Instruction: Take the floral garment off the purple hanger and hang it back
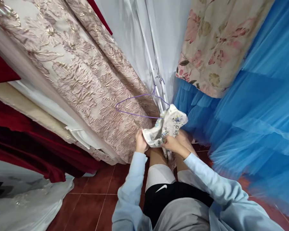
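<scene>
While your left hand [141,141] grasps one end of a small white floral-print garment [175,120], your right hand [172,143] pinches its lower edge, the thumb and fingers closed on the cloth. You have the garment in front of you, above your knees, its blue and yellow flowers showing on the bunched upper part and a slack fold dipping between your two hands. Just above it, a purple wire hanger [135,114] stretches out to the left with that arm bare; its right arm meets the garment, though you cannot tell whether the wire runs inside the cloth or behind it. Its hook points up toward the white metal rack [158,65], but whether it is hooked on there is too small to tell. To your left hangs a pink-and-gold brocade gown [86,83], close to your left hand, with dark red velvet [26,138] farther out. To your right, a cream panel with pink flowers [207,48] hangs in front of blue tulle ruffles [252,122]. Below you, your black shorts [173,195] bear a white swoosh, and reddish-brown floor tiles [93,199] show beside your legs.
</scene>
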Available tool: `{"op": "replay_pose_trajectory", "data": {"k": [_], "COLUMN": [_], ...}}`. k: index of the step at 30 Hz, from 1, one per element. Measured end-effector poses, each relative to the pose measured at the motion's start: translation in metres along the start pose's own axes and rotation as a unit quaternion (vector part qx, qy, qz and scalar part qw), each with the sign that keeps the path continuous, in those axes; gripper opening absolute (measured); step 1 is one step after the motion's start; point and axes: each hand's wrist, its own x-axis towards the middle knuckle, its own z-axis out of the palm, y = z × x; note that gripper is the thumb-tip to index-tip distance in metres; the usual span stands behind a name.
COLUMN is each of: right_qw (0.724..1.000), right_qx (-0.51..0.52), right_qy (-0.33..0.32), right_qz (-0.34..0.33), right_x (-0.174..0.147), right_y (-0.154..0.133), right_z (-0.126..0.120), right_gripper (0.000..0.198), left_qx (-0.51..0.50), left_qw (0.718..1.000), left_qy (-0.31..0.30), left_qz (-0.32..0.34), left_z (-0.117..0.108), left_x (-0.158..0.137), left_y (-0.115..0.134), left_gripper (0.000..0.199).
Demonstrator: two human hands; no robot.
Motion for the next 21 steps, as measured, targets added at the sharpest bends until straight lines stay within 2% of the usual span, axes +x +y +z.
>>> {"op": "replay_pose_trajectory", "data": {"k": [2, 3, 5, 6, 8, 10, 12, 14, 16, 18, 21], "right_qw": [0.998, 0.995, 0.991, 0.99, 0.99, 0.989, 0.988, 0.988, 0.981, 0.971, 0.965], "right_qx": [0.046, 0.067, 0.084, 0.078, 0.058, 0.038, 0.011, -0.041, -0.094, -0.121, -0.085], "right_qy": [-0.017, -0.033, -0.064, -0.074, -0.076, -0.069, -0.063, -0.04, 0.001, 0.038, 0.083], "right_qz": [-0.038, -0.06, -0.082, -0.086, -0.101, -0.127, -0.137, -0.143, -0.168, -0.205, -0.235], "right_x": [-0.005, -0.007, -0.01, -0.012, -0.016, -0.022, -0.028, -0.031, -0.026, -0.012, 0.023], "right_y": [0.003, 0.0, -0.011, -0.019, -0.034, -0.047, -0.055, -0.057, -0.054, -0.048, -0.034], "right_z": [-0.005, -0.009, -0.018, -0.024, -0.041, -0.065, -0.095, -0.128, -0.157, -0.179, -0.195], "right_gripper": [0.039, 0.041, 0.024, 0.022, 0.031, 0.032, 0.03, 0.029, 0.027, 0.026, 0.021], "left_qx": [0.048, 0.093, 0.201, 0.243, 0.264, 0.211, 0.146, 0.129, 0.145, 0.162, 0.192], "left_qw": [0.998, 0.991, 0.956, 0.933, 0.906, 0.911, 0.91, 0.905, 0.908, 0.912, 0.905], "left_qy": [-0.049, -0.093, -0.186, -0.216, -0.264, -0.327, -0.387, -0.401, -0.383, -0.368, -0.377], "left_qz": [0.0, 0.021, 0.106, 0.154, 0.197, 0.133, 0.017, -0.064, -0.086, -0.078, -0.053], "left_z": [0.016, 0.025, 0.044, 0.053, 0.065, 0.068, 0.064, 0.056, 0.046, 0.038, 0.033], "left_x": [-0.02, -0.028, -0.04, -0.044, -0.052, -0.06, -0.067, -0.072, -0.071, -0.064, -0.047], "left_y": [-0.003, 0.0, 0.012, 0.018, 0.025, 0.021, 0.01, -0.003, -0.009, -0.006, 0.008], "left_gripper": [0.039, 0.037, 0.031, 0.03, 0.033, 0.046, 0.06, 0.064, 0.059, 0.053, 0.047]}}
